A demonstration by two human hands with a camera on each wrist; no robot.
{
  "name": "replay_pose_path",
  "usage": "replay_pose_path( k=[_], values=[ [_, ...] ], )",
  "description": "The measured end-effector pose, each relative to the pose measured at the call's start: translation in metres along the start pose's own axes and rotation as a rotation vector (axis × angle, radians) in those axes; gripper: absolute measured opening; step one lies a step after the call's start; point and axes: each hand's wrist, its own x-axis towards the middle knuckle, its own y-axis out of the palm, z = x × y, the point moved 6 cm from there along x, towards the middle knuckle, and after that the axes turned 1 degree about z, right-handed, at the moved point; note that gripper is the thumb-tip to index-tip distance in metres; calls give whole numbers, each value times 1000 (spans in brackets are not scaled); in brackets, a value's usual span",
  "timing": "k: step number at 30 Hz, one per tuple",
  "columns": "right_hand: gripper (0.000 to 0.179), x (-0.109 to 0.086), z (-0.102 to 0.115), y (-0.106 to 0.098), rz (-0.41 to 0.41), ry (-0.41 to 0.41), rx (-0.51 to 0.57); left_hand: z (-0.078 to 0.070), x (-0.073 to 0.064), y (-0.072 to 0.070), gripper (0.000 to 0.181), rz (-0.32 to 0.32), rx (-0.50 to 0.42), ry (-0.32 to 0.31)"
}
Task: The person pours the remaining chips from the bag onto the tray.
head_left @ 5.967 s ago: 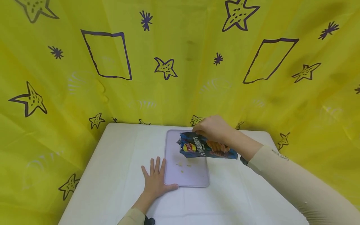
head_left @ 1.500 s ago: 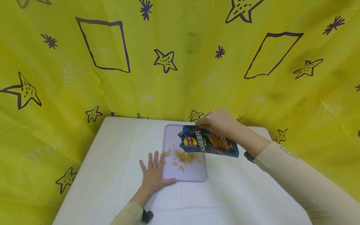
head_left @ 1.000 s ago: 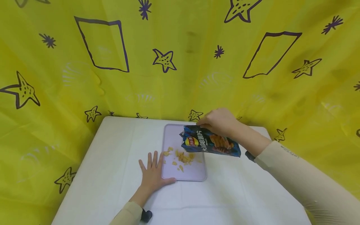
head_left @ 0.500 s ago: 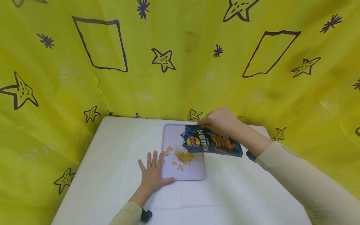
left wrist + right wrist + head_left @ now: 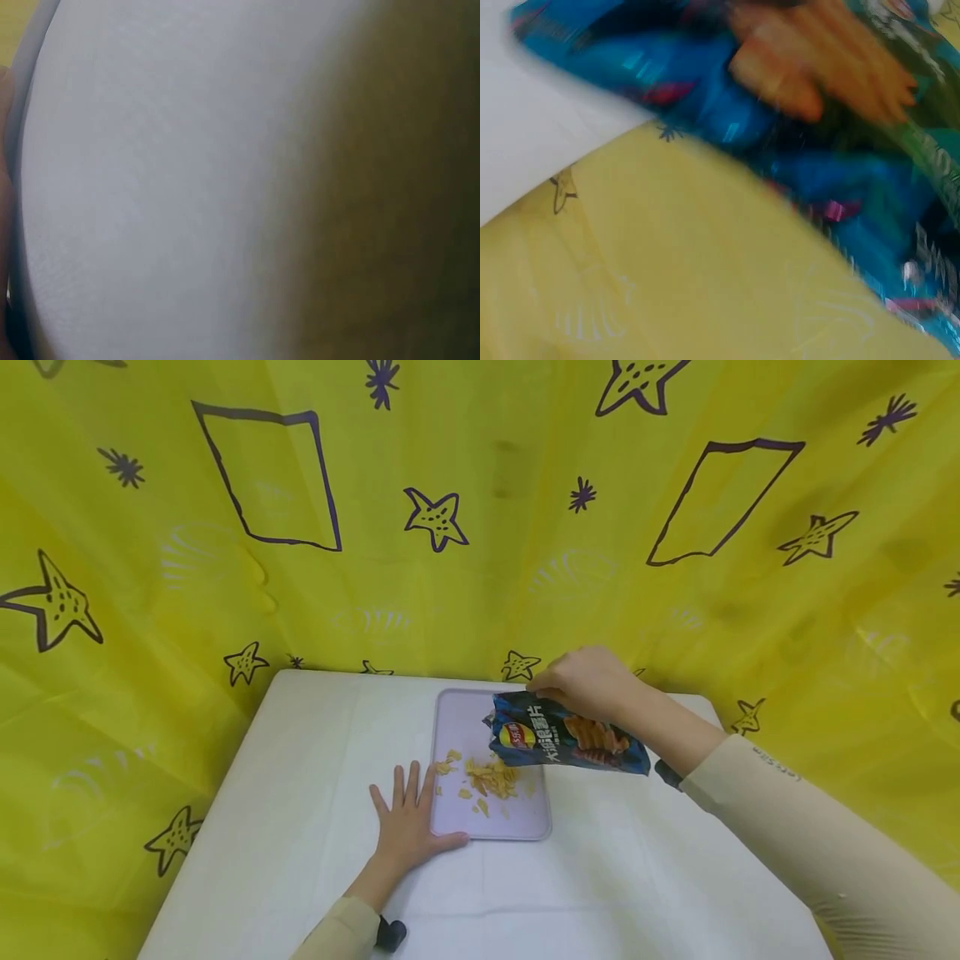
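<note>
In the head view my right hand [image 5: 588, 678] pinches the upper edge of a dark blue chip bag [image 5: 562, 732]. The bag lies tilted on its side in the air, its torn end facing left over a pale purple tray [image 5: 517, 827]. Broken yellow chips [image 5: 483, 785] are scattered on the tray's middle, partly hidden by the bag. My left hand [image 5: 408, 831] is spread flat at the tray's left front corner, fingers straight along the edge and thumb at the front rim. The right wrist view shows the blue bag [image 5: 705, 82] close up and blurred.
A white-covered table [image 5: 600, 877] carries the tray near its far side. Behind it hangs a yellow curtain [image 5: 487, 602] with drawn stars and frames. Dark wrist devices show at both sleeves, such as the left wrist device [image 5: 390, 935].
Six seconds ago only a few crumbs lay on the tray; now a pile of chips is there. The bag has shifted slightly right with my right hand. My left hand has stayed at the tray's corner.
</note>
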Motion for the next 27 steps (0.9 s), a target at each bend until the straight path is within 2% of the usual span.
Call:
replay_pose_path(
  k=[7,15,22,27],
  values=[
    [15,0,-1,0,1,9,21,2,0,3,131,26,-3,-7],
    [15,-1,-1,-1,-1,10,31,1,0,2,130,3,-6,5],
    [16,1,-1,-1,-3,0,36,4,0,6,131,36,9,-16],
    [16,2,0,-3,5,7,19,5,0,8,131,34,4,-13]
  ],
)
